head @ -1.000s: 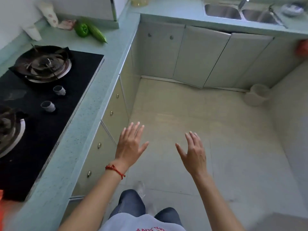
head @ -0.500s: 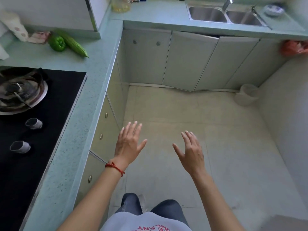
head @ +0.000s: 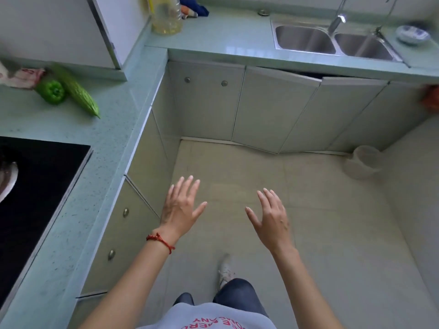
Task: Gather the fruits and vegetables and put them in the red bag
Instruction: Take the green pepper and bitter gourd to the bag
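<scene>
A green bell pepper [head: 51, 91] and a long bumpy green gourd [head: 77, 91] lie side by side on the pale green counter [head: 114, 119] at the upper left, beside a crumpled pink-and-white wrapper [head: 21, 77]. A red bag [head: 431, 98] shows partly at the right edge, hanging by the cabinets. My left hand [head: 180, 207], with a red string on its wrist, and my right hand [head: 270, 219] are held out over the floor, fingers spread and holding nothing, well short of the vegetables.
A black gas hob [head: 35, 193] fills the counter's left. At the back are a double steel sink [head: 332, 42], a large oil bottle [head: 166, 15] and a small bowl [head: 412, 34]. A white bucket [head: 362, 161] stands on the floor by the right corner. One cabinet door [head: 273, 108] is ajar.
The view has moved forward along the counter; the pepper and gourd are closer and the hob has slid off to the left. Both hands stay spread and empty.
</scene>
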### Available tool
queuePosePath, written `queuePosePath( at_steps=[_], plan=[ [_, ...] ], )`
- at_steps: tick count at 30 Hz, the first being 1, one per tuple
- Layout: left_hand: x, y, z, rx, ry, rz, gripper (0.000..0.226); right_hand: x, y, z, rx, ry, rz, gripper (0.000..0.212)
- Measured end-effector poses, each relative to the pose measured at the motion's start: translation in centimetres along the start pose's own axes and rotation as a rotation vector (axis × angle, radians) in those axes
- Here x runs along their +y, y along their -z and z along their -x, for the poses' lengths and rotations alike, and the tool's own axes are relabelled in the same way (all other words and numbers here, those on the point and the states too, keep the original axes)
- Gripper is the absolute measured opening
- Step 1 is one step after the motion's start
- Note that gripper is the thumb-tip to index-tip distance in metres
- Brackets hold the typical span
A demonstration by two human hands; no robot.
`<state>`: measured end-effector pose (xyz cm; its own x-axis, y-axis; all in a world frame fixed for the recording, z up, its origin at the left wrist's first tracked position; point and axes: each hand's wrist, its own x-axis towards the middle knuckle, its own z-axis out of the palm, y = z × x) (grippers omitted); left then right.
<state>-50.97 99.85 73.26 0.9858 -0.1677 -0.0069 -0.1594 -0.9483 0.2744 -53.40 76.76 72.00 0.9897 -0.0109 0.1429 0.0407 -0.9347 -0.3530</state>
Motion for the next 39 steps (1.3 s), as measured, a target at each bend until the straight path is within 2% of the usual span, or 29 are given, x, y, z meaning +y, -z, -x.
queuePosePath(
  at_steps=[11,16,21,28,36,39],
  plan=[
    [0.5,2.4,-14.9,0.062,0.076,-0.032,0.064,2.1,0.3,-18.2,0.028,0.175,0.089,0.057],
    [-2.0,2.7,-22.0,0.058,0.077,-0.053,0.063,1.0,-1.6,-26.0,0.020,0.204,0.103,0.058],
    [-5.4,3.9,-29.5,0.061,0.082,-0.075,0.063,-1.5,-3.3,-34.4,0.006,0.219,0.093,0.069],
    [-9.7,5.5,-36.9,0.096,0.126,-0.081,0.063,-5.1,-5.1,-43.6,0.036,0.252,0.047,0.065],
    [-13.6,6.0,-41.1,0.094,0.299,-0.036,0.064,-7.8,-7.4,-51.8,-0.037,0.376,0.026,0.068],
    [-14.8,6.2,-42.4,0.112,0.399,-0.034,0.065,-9.2,-8.6,-55.1,-0.082,0.463,0.018,0.063]
  ],
)
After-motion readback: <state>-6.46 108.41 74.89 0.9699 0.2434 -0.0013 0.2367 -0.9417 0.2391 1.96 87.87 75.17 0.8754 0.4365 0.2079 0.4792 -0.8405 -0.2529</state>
